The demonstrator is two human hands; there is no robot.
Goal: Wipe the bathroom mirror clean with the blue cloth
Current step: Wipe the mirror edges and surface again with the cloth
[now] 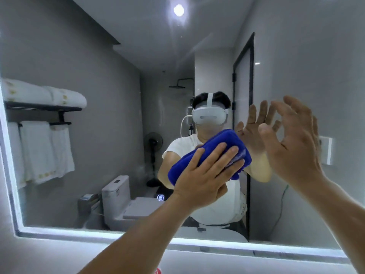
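Blue cloth (221,138), plush folded pad, pressed on the glossy mirror (98,56) by my flat-fingered left hand (205,175); right hand (296,147) splayed wide.

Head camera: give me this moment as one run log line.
phase: wipe | left hand presses blue cloth flat on mirror | right hand raised beside it, fingers spread, holding nothing

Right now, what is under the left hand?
The blue cloth lies under the left hand, whose straight fingers press it against the mirror. The glass behind the cloth is covered, so whether that patch is clean cannot be seen.
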